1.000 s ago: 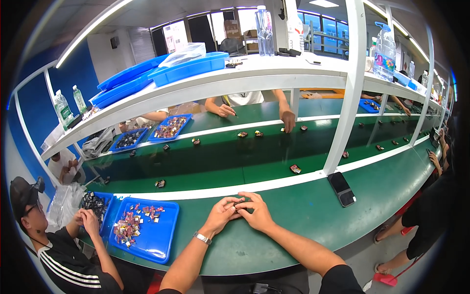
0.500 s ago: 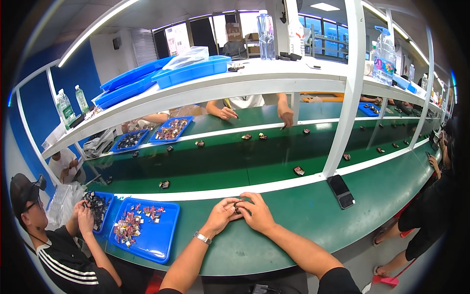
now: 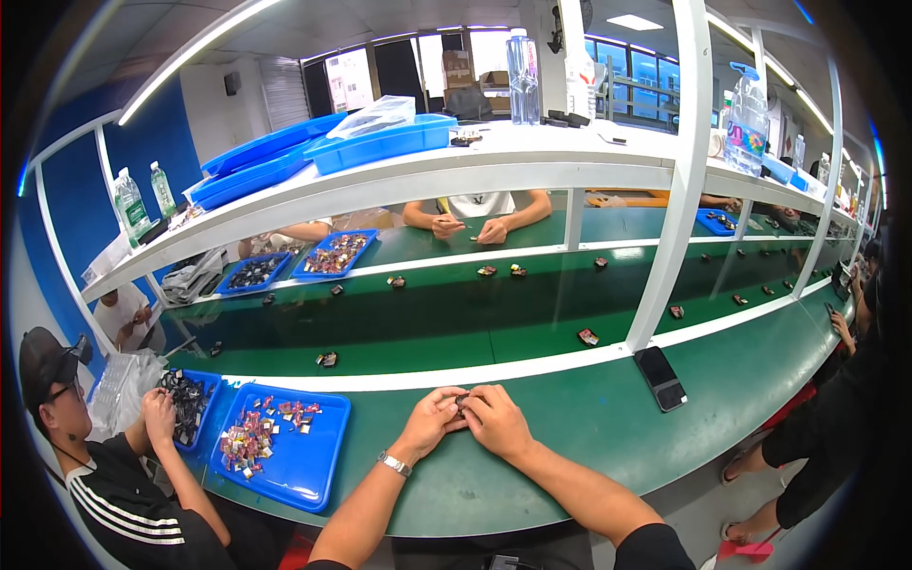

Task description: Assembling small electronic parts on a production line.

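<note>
Over the green worktop [image 3: 570,446], my left hand [image 3: 430,424] and my right hand [image 3: 498,422] meet with fingertips closed round a small dark piece [image 3: 462,403]. Fingers cover most of it, so its exact kind is hidden. To the left of my left forearm lies a blue tray [image 3: 318,465] with many small red, yellow and white pieces [image 3: 249,439] heaped mostly in its left half. A black phone [image 3: 657,375] rests on the worktop to the right, beyond my right hand.
Beyond a white rail, a dark green belt [image 3: 456,328] carries small dark-and-red pieces [image 3: 588,337]. A white post [image 3: 672,190] and a shelf [image 3: 380,185] with trays and bottles stand ahead. At left, a co-worker [image 3: 123,484] sits by a tray of black parts [image 3: 193,404]; another person works opposite.
My right fingers have curled in closer round the small dark piece. Pieces on the belt have shifted slightly right. The person opposite has drawn a hand back from the belt.
</note>
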### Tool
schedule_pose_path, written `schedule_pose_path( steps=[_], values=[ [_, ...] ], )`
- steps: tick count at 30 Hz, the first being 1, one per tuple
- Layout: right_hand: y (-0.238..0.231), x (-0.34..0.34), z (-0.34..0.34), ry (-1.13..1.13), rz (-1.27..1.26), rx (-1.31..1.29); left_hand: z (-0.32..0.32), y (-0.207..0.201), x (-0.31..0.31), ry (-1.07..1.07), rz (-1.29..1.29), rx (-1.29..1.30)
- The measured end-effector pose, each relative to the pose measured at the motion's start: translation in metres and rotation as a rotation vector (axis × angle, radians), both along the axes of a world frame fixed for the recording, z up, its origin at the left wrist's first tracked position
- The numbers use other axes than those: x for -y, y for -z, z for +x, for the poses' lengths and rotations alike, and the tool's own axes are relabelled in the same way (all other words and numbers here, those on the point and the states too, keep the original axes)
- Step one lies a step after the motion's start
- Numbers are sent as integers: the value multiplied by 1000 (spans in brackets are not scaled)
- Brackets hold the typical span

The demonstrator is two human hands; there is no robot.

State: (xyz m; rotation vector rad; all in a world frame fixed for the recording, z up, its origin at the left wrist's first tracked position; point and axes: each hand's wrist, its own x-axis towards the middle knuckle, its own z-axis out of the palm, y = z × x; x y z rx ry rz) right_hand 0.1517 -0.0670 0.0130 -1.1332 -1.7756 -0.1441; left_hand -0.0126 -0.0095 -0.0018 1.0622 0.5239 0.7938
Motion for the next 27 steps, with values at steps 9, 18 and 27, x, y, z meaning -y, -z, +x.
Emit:
schedule_pose_path(
  steps=[9, 18, 27],
  values=[
    [4, -3, 1, 24, 11, 57, 1, -3, 1, 2, 36, -2],
    [8, -3, -4, 77, 22, 48, 0, -6, 4, -21, 23, -24],
    [5, -4, 0, 62, 20, 88, 4, -6, 4, -21, 51, -41]
  ],
)
